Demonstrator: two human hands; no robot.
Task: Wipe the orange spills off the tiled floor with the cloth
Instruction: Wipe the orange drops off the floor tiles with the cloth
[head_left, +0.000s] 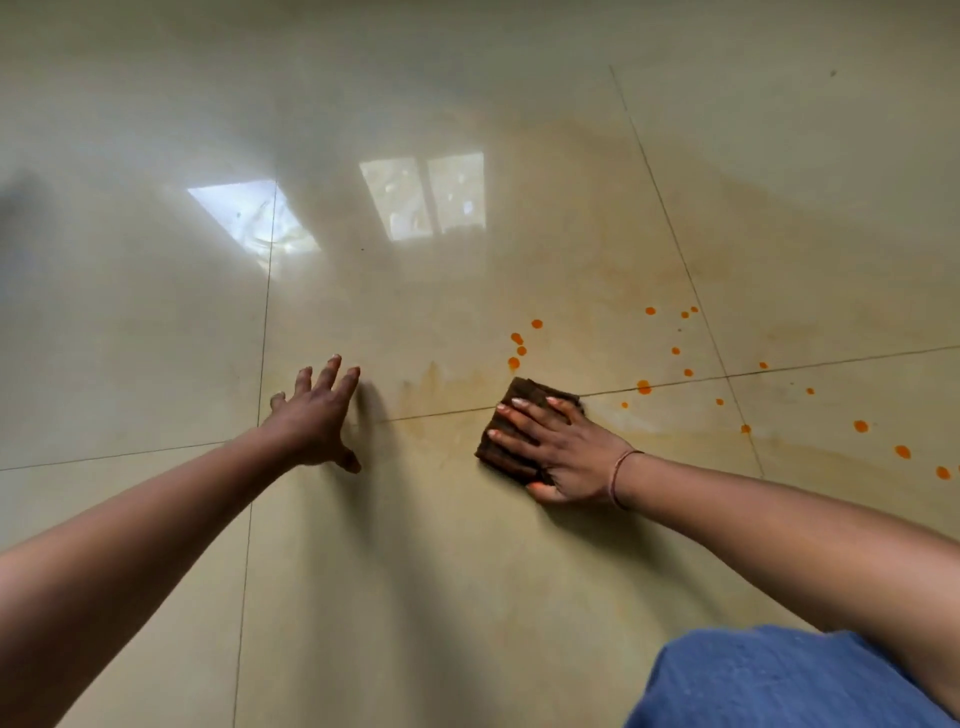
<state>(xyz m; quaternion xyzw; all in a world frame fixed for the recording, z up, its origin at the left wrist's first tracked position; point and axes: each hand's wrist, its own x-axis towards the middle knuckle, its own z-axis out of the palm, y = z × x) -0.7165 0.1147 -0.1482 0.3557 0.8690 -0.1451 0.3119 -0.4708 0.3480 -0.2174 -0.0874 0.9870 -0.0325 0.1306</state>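
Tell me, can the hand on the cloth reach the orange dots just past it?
Probably yes. The right hand presses the cloth flat on the floor, and the nearest orange dots lie just beyond its far edge with nothing between.

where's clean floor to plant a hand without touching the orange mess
Bare glossy beige tile lies left of the left hand, and on the near tile between the forearms. Crowded: orange drops scatter right of the folded dark brown cloth under the right hand, and an orange smear runs between the hands.
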